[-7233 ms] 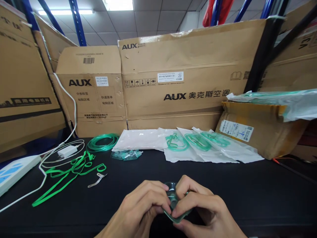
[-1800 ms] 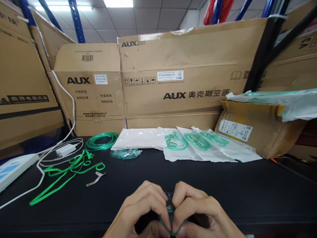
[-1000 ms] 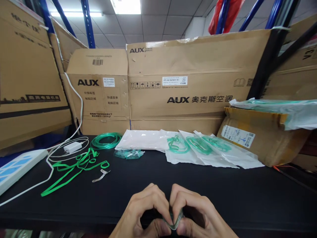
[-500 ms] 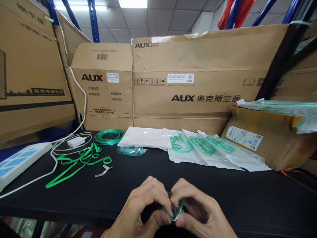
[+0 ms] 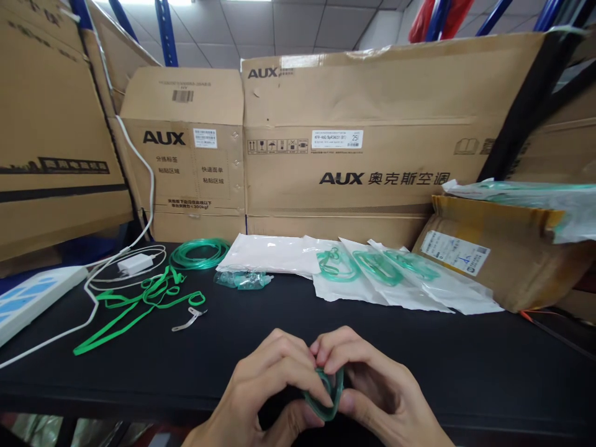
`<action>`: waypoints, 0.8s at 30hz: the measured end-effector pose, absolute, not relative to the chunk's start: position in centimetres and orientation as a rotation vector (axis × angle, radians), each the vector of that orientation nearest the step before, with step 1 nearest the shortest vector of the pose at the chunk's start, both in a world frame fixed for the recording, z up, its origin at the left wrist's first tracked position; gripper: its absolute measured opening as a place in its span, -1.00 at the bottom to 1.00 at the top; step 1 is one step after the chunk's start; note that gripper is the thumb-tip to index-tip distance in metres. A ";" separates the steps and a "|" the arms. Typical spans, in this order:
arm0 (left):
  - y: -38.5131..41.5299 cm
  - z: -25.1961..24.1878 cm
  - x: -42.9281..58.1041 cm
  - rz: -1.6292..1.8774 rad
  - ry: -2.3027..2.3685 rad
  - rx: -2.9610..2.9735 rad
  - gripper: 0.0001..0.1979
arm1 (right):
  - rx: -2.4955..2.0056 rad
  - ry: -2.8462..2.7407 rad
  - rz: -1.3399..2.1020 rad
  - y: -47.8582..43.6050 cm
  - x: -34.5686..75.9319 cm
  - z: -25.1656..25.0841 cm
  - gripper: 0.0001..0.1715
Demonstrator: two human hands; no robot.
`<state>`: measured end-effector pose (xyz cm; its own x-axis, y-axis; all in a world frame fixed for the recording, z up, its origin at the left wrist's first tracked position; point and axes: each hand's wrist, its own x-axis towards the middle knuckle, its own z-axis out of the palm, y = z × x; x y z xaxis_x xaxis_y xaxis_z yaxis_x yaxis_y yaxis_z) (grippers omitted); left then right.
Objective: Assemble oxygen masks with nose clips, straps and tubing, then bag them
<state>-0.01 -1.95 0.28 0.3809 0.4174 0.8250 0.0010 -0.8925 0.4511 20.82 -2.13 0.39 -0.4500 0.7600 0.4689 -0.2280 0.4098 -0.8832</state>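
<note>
Flat bright-green straps (image 5: 161, 283) on a black tabletop's (image 5: 233, 326) left, left hand (image 5: 272, 379) pinching a curved translucent-green plastic piece (image 5: 339, 386) near the tabletop's front edge, right hand (image 5: 379, 375) pinching it too, flat white pouches (image 5: 347, 292) at the tabletop's back right.

A black table (image 5: 465, 372) bears a white power strip (image 5: 35, 293), charger (image 5: 135, 264), green straps (image 5: 158, 287), a metal strip (image 5: 189, 319), coiled green tubing (image 5: 179, 259), a small clear bag (image 5: 243, 280), white packets (image 5: 270, 251) and a cardboard box (image 5: 503, 233).
</note>
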 end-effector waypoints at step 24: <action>-1.2 -0.6 1.3 1.889 0.505 2.509 -0.80 | -0.673 -1.694 1.039 -2.1 20.7 -0.3 -0.81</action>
<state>1.33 -1.21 -0.62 0.2443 0.2271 0.9427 0.2735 -0.9488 0.1577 20.72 -2.15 -0.25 -0.3488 0.8172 0.4588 -0.0388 0.4766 -0.8783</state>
